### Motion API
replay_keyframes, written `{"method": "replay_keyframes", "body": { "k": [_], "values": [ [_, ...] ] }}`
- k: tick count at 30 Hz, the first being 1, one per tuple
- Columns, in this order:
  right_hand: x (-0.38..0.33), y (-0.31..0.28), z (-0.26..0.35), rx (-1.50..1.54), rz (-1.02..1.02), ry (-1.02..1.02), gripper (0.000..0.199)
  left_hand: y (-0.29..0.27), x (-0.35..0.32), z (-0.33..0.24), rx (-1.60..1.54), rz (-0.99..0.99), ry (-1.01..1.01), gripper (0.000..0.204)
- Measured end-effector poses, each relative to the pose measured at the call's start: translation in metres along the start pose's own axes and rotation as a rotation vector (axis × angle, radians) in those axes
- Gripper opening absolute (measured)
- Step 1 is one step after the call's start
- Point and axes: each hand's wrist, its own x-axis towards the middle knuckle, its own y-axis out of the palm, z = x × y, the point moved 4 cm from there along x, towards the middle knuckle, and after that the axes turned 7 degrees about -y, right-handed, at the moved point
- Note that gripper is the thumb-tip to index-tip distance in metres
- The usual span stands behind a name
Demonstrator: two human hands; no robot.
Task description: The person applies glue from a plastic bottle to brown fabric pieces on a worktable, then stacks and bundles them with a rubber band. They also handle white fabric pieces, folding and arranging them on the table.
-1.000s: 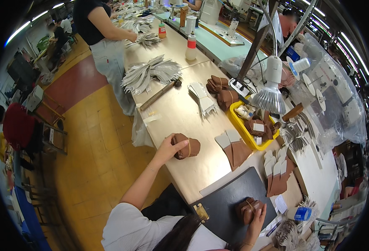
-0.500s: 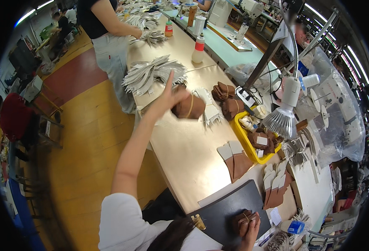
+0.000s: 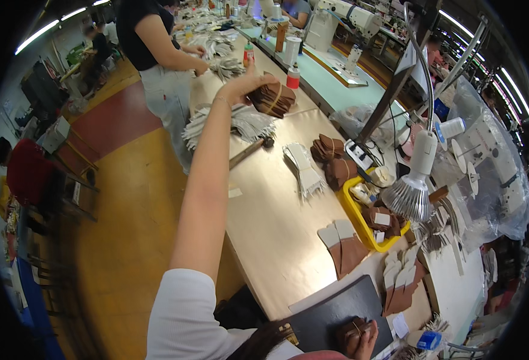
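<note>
My left arm stretches far out over the table, and my left hand (image 3: 244,90) grips a banded bundle of brown leather pieces (image 3: 275,99), held above a fanned heap of grey-white strips (image 3: 249,124). Near the lower edge my right hand (image 3: 368,343) is wrapped round a second banded brown bundle (image 3: 350,333), over a black board (image 3: 330,312). Below the raised bundle lies a hammer-like tool (image 3: 252,151) with a dark head. A banded bundle of whitish pieces (image 3: 303,171) rests to its right.
A yellow basket (image 3: 360,225) of brown bundles stands on the right, under a lamp (image 3: 410,195). Brown-and-white pieces (image 3: 342,249) lie in front of it. A red-capped bottle (image 3: 293,77) stands farther back. Another person (image 3: 156,54) works at the table's far left.
My left hand has carried its brown bundle farther away along the table, uncovering the hammer-like tool. My right hand still holds its bundle, slightly lower in the picture.
</note>
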Motion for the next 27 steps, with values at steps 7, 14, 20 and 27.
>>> {"method": "replay_keyframes", "body": {
  "k": [7,14,20,27],
  "values": [
    [-0.012,-0.012,-0.004,-0.931,0.268,-0.867,0.038,0.042,-0.045,0.034,0.116,0.321,0.084,0.120],
    [-0.014,-0.015,-0.013,-1.093,0.308,-0.956,0.038,0.079,-0.100,0.167,-0.175,0.623,-0.143,0.100],
    [-0.013,-0.020,-0.017,-1.052,0.299,-0.975,0.038,0.085,-0.107,0.247,-0.874,0.697,-0.138,0.091],
    [-0.016,0.002,0.002,-1.094,0.212,-1.025,0.035,0.085,-0.096,0.253,-1.074,0.676,-0.094,0.070]
  ]
}}
